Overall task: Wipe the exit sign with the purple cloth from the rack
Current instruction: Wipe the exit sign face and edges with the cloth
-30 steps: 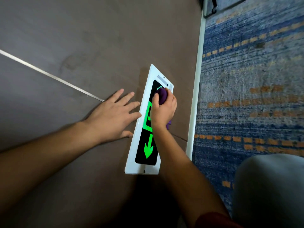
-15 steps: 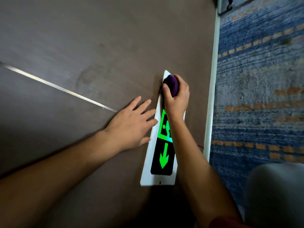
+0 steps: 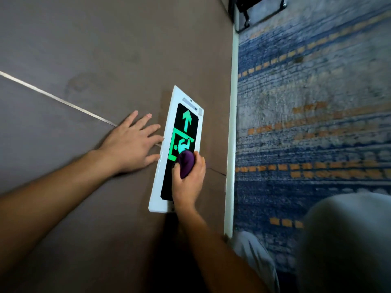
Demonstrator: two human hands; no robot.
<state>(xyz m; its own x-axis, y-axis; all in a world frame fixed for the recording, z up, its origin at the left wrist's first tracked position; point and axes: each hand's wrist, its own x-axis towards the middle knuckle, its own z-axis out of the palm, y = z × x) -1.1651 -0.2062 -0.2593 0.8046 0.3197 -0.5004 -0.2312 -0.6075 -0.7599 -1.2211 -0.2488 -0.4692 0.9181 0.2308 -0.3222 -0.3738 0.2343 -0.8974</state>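
Your right hand (image 3: 189, 182) is clenched around the balled purple cloth (image 3: 186, 163), pressing it on the exit sign (image 3: 169, 166) at the lower edge of the green running-man pictogram (image 3: 179, 145) — the green arrow (image 3: 187, 121) above points toward 12 o'clock. Your left hand (image 3: 131, 144) lies flat and released on the brown wall panel (image 3: 95, 49), fingers spread, at the sign's 9 o'clock — fingertips at its white frame. The blue patterned carpet (image 3: 317, 102) lies at 3 o'clock, past the white baseboard (image 3: 231, 123).

Brown wall (image 3: 105, 49) — white baseboard (image 3: 231, 123) — blue carpet (image 3: 317, 102).
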